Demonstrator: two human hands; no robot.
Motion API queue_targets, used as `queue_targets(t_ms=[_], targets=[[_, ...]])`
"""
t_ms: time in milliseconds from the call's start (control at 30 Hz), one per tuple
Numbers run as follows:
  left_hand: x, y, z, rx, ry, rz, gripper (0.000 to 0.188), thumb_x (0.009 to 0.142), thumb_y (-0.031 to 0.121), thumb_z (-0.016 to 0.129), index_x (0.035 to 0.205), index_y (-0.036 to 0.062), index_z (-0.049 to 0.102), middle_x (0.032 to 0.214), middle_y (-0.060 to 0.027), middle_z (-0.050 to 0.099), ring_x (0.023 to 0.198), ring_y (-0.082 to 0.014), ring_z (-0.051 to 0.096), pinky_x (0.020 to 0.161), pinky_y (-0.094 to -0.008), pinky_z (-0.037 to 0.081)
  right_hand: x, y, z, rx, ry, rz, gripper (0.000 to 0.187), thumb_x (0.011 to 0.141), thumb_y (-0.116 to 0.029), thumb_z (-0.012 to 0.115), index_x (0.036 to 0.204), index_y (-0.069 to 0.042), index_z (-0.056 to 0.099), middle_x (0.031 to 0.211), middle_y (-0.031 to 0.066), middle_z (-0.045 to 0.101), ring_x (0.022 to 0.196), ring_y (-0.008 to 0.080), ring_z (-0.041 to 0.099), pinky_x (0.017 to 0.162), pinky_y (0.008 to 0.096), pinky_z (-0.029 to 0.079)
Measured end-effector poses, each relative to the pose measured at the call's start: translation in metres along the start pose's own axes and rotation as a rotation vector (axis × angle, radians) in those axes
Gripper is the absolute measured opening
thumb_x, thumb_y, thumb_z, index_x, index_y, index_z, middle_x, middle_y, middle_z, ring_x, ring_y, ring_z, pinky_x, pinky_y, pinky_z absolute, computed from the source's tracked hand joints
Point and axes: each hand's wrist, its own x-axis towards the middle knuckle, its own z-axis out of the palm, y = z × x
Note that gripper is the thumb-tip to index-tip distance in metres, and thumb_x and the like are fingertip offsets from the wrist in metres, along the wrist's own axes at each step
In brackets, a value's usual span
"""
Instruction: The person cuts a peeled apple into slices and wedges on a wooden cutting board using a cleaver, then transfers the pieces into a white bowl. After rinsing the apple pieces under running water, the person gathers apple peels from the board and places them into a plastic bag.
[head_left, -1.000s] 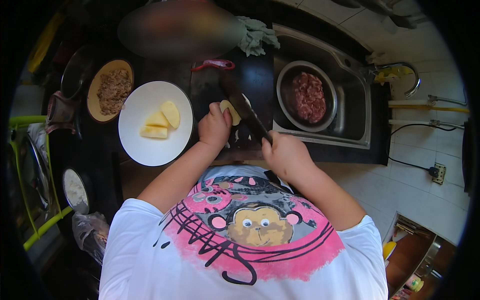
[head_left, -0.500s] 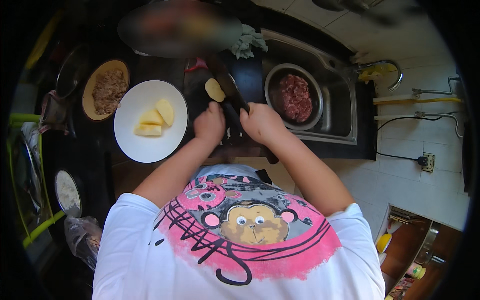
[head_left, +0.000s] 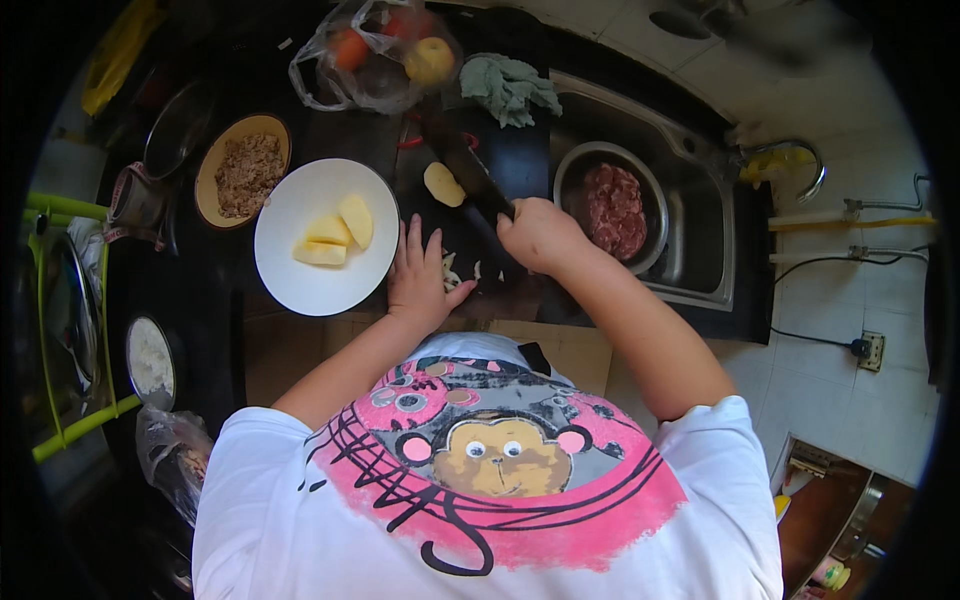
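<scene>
My right hand point(head_left: 540, 235) is closed round the handle of a broad dark kitchen knife point(head_left: 478, 178), its blade pointing up and left over the dark board. Just left of the blade lies a peeled, pale yellow piece of potato point(head_left: 444, 185). Nothing is held in my left hand point(head_left: 416, 282), which rests with fingers spread beside the right rim of a white plate point(head_left: 290, 285). Several cut potato pieces point(head_left: 322, 252) sit on that plate. Small pale scraps point(head_left: 450, 272) lie on the board, right of my left hand.
Right of the board, a metal bowl point(head_left: 561, 190) of raw red meat point(head_left: 614, 212) stands in the sink point(head_left: 712, 285). A green cloth point(head_left: 508, 90) and a bag of fruit point(head_left: 375, 75) lie at the back. A bowl of brownish mince point(head_left: 250, 175) stands left of the plate.
My left hand has moved off the potato piece, from a curled hold to spread fingers near the plate. My right hand still holds the knife. The view has shifted slightly.
</scene>
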Motion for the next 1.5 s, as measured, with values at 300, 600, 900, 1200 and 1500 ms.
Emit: queue_targets(t_ms=[300, 600, 900, 1200, 1500], targets=[[0.006, -0.011, 0.0, -0.146, -0.073, -0.05, 0.076, 0.072, 0.038, 0.07, 0.129, -0.0007, 0.039, 0.141, -0.0217, 0.028, 0.131, -0.0409, 0.023, 0.106, -0.0451, 0.024, -0.012, 0.019, -0.023, -0.031, -0.022, -0.052, 0.035, 0.087, -0.03, 0.044, 0.087, 0.001, 0.062, 0.072, 0.0194, 0.062, 0.075, 0.0356, 0.061, 0.07, 0.0421, 0.048], [-0.021, -0.022, -0.008, -0.012, -0.062, -0.017, 0.083, 0.073, 0.042, 0.068, 0.133, -0.0013, 0.031, 0.138, -0.0244, 0.028, 0.128, -0.0399, 0.029, 0.104, -0.0449, 0.027, -0.037, 0.036, -0.012, 0.132, 0.081, -0.025, 0.033, 0.086, -0.031, 0.047, 0.087, -0.002, 0.062, 0.08, 0.0216, 0.062, 0.081, 0.0405, 0.058, 0.072, 0.0453, 0.046], [0.005, -0.011, -0.014, -0.143, -0.157, -0.215, 0.11, 0.058, 0.043, 0.079, 0.138, -0.0005, 0.019, 0.136, -0.0291, 0.026, 0.127, -0.0442, 0.027, 0.104, -0.044, 0.027, -0.022, 0.014, -0.025, -0.041, -0.085, -0.012, 0.033, 0.085, -0.025, 0.044, 0.087, 0.001, 0.064, 0.086, 0.0222, 0.063, 0.086, 0.0382, 0.059, 0.078, 0.0439, 0.047], [0.004, -0.005, -0.007, -0.031, -0.059, -0.167, 0.098, 0.068, 0.046, 0.073, 0.137, -0.0007, 0.022, 0.141, -0.0303, 0.018, 0.131, -0.0429, 0.022, 0.105, -0.0435, 0.026, -0.001, 0.05, -0.01, 0.125, -0.267, 0.09, 0.038, 0.086, -0.031, 0.047, 0.083, 0.003, 0.063, 0.076, 0.0178, 0.065, 0.08, 0.0333, 0.063, 0.073, 0.04, 0.049], [0.015, -0.015, 0.003, -0.068, -0.007, -0.177, 0.085, 0.073, 0.042, 0.068, 0.135, -0.0013, 0.029, 0.14, -0.0258, 0.024, 0.13, -0.0401, 0.026, 0.105, -0.0423, 0.026, -0.036, 0.095, 0.001, 0.525, -0.058, -0.062, 0.038, 0.089, -0.034, 0.048, 0.077, 0.002, 0.056, 0.058, 0.0098, 0.059, 0.052, 0.0205, 0.059, 0.054, 0.0335, 0.046]])
